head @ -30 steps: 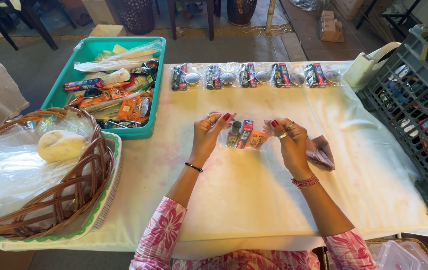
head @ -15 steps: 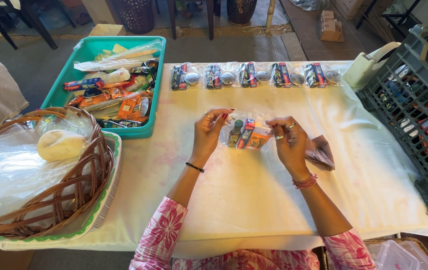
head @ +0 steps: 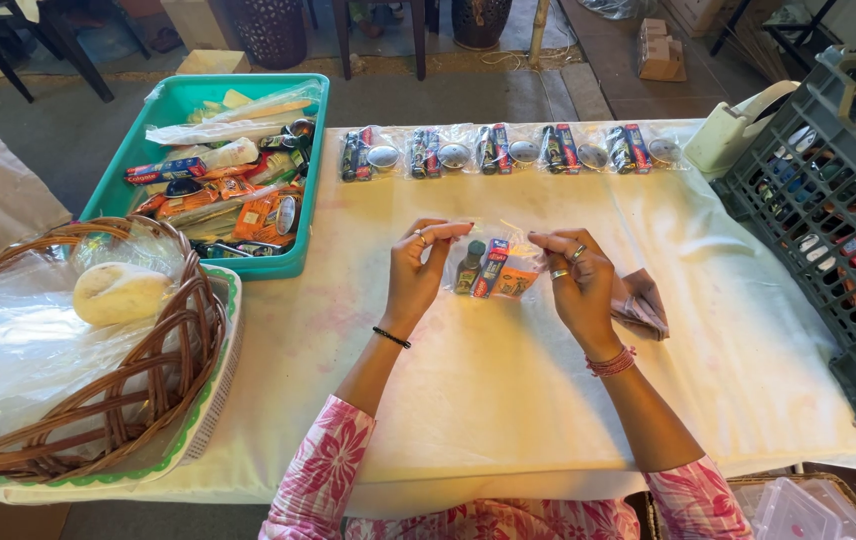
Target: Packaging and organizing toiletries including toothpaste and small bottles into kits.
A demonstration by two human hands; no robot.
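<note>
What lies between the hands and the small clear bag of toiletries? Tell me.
Nothing visible. The left hand and the right hand already pinch the top corners of the small clear bag, holding it above the white tablecloth. A folded cloth lies just beside the right hand, not between.

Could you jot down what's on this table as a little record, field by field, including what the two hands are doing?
Left hand: left hand pinches the top left edge of the clear bag
Right hand: right hand pinches the top right edge
Bag contents: small dark bottle, red-and-blue pack, orange sachet
Back row: five filled bags lined up side by side
Left side: teal tray of assorted packets; wicker basket with plastic sheet and a pale round lump
Right side: grey crate of bottles
Surface: white tablecloth
</note>
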